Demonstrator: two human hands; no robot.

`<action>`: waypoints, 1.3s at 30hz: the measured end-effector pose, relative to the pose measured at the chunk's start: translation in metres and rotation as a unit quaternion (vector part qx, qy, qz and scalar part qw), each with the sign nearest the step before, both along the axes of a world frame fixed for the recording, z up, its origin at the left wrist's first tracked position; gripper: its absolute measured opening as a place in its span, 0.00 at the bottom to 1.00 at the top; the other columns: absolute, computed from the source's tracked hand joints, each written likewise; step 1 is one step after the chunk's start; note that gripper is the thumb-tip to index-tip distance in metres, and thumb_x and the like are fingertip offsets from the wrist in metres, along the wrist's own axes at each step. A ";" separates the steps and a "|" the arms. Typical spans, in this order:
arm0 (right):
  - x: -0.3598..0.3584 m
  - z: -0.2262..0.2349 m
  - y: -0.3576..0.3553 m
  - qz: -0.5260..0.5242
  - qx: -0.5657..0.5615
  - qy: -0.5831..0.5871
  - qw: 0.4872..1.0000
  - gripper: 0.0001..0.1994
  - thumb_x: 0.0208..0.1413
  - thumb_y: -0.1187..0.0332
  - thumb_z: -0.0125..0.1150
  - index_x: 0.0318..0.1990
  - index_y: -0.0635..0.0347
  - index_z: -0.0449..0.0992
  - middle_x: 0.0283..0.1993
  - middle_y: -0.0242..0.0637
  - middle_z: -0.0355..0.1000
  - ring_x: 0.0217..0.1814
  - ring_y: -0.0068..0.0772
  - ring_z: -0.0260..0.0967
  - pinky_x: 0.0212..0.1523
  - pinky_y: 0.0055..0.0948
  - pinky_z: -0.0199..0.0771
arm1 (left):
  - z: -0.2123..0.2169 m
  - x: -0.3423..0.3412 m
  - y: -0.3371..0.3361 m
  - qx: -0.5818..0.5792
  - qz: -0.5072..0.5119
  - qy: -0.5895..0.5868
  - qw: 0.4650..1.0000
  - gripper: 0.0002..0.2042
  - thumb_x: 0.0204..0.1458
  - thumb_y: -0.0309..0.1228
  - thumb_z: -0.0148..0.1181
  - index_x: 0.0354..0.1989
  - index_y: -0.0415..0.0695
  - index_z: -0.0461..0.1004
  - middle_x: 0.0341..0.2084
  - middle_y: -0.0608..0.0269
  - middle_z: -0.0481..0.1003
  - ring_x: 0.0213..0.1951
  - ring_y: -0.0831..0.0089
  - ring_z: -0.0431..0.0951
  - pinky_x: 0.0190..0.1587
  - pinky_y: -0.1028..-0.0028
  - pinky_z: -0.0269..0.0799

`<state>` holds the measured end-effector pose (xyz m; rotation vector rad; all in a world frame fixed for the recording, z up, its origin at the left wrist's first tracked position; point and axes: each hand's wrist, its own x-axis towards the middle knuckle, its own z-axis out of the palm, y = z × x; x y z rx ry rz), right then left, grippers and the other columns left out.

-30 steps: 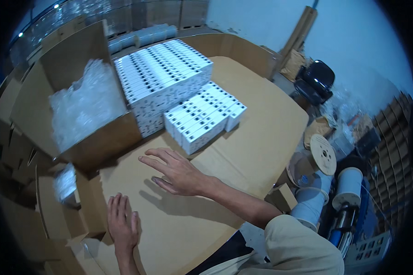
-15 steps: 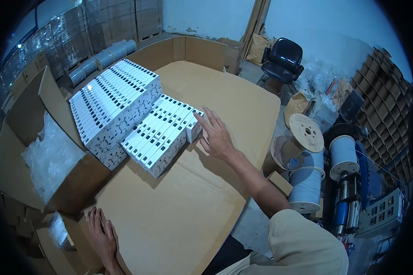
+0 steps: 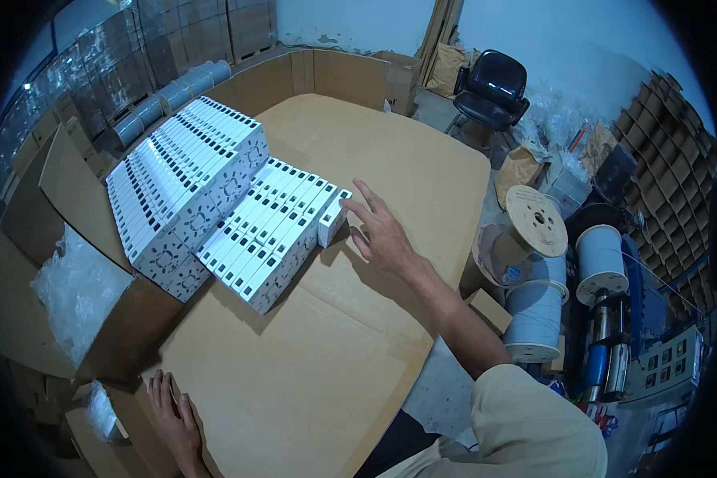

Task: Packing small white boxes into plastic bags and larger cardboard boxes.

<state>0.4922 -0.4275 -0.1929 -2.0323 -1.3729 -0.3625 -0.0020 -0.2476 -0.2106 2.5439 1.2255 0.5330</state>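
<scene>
Small white boxes with dark square marks stand packed side by side in two blocks on a cardboard-covered table point(image 3: 295, 382). The taller stack point(image 3: 187, 175) is at the left, with a dark printed pattern on its end faces. Against its right side lies the lower row point(image 3: 267, 231). A single small white box point(image 3: 334, 217) stands at that row's far right end. My right hand point(image 3: 385, 239) is open beside it, fingers spread, one fingertip at its edge; contact is hard to tell. My left hand point(image 3: 175, 426) rests open and flat near the table's left edge, holding nothing.
An open carton point(image 3: 127, 327) with clear plastic bags point(image 3: 80, 295) borders the table at left. A raised cardboard wall point(image 3: 346, 77) closes the far side. To the right stand wire spools point(image 3: 534, 319), a black chair point(image 3: 492, 92) and a control box point(image 3: 665, 370).
The view has shifted slightly, so the boxes appear a little lower and further left. My right hand stays by the single box, its fingers a bit more spread. The left hand still lies flat.
</scene>
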 end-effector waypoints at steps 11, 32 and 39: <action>0.011 0.000 -0.004 0.036 0.043 0.061 0.997 0.23 0.49 0.86 0.60 0.54 0.58 0.72 0.59 0.46 0.69 0.59 0.53 0.71 0.56 0.42 0.77 | 0.004 0.001 -0.002 0.000 -0.004 -0.004 1.000 0.22 0.63 0.28 0.49 0.66 0.42 0.67 0.68 0.50 0.63 0.71 0.48 0.57 0.74 0.52 0.49; -0.114 0.058 -0.013 0.136 -0.129 0.090 0.978 0.15 0.57 0.75 0.62 0.52 0.56 0.75 0.46 0.42 0.73 0.47 0.49 0.74 0.47 0.44 0.75 | 0.020 -0.008 -0.019 -0.029 0.002 -0.055 0.998 0.21 0.60 0.27 0.57 0.62 0.40 0.70 0.66 0.50 0.65 0.69 0.49 0.60 0.72 0.56 0.55; -0.179 0.058 0.032 0.222 -0.139 0.115 0.958 0.16 0.56 0.73 0.64 0.53 0.58 0.74 0.45 0.43 0.73 0.44 0.52 0.75 0.44 0.46 0.76 | 0.032 -0.018 -0.023 -0.103 -0.011 -0.107 0.989 0.18 0.59 0.26 0.59 0.58 0.42 0.73 0.63 0.53 0.68 0.66 0.52 0.66 0.68 0.60 0.63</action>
